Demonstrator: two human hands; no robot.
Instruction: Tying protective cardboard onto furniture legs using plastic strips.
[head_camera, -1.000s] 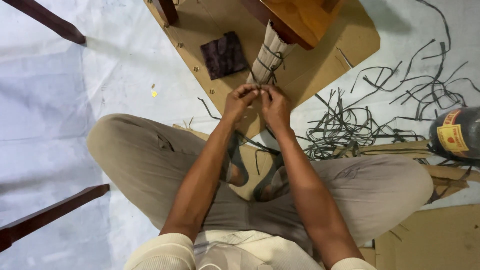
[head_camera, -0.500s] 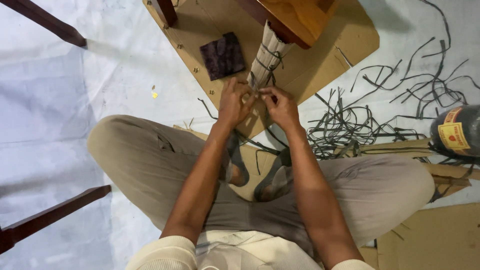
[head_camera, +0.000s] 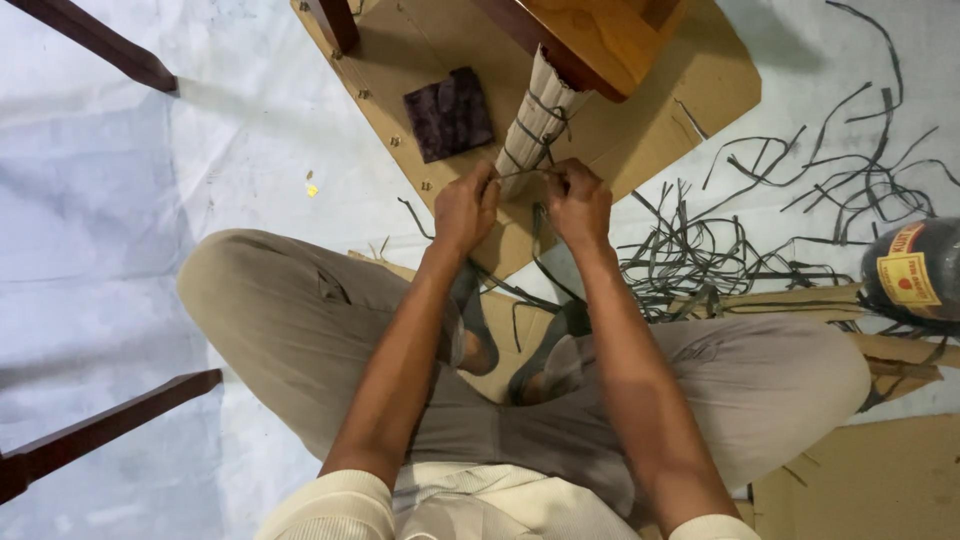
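— Holding what?
— Pinching a thin dark strip (head_camera: 525, 173), stretched taut between left hand (head_camera: 466, 207) and right hand (head_camera: 580, 203); both sets of fingers clamped shut on its ends.
— Lying where?
— Running across the lower end of a wrapped furniture leg (head_camera: 535, 120), just above the knuckles, over a brown cardboard sheet (head_camera: 650, 90).
— Looking like?
— Appearing narrow, flat and greyish-black, like a cord. Leg wearing ribbed pale cardboard, already crossed by a few dark ties higher up.
— Any containers showing?
— Only a dark rounded roll or jar (head_camera: 915, 270) with a yellow and red label, sitting at the right edge; contents not telling from here.
— Counting the rest?
— One dark square pad (head_camera: 449, 112) lying on the cardboard left of the leg. Three other dark wooden legs poking in: one top left (head_camera: 100, 45), one bottom left (head_camera: 100, 430), one at the top (head_camera: 333, 22). One tangled heap of loose dark strips (head_camera: 700, 255) spreading over the white floor sheet (head_camera: 120, 220) to the right, too many for counting. Sitting cross-legged in khaki trousers (head_camera: 290, 310).
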